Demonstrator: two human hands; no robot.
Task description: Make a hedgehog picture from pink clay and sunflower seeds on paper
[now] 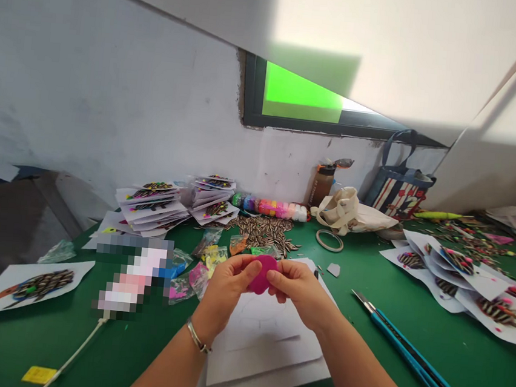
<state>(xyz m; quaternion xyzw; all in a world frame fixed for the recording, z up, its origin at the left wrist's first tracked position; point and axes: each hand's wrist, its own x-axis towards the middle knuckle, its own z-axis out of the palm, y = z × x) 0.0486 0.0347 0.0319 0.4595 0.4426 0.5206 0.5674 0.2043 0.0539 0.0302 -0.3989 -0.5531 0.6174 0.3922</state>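
Note:
Between both hands is a flat, roundish magenta piece of modelling clay, raised above the sheets. My left hand pinches its left edge between thumb and fingers; a silver bangle is on that wrist. At its right edge, the thumb and fingers of my right hand are closed on it too. Below lies a stack of white paper with faint pencil lines. Small clear bags of coloured clay lie beyond my left hand. A heap of striped sunflower seeds is spread behind the clay.
Stacks of seed pictures stand at back left, with more pictures at right. A blue-handled tool with a silver tip lies right of the paper. A tape roll, cloth bag, bottle and tote sit behind. A white cable runs at left.

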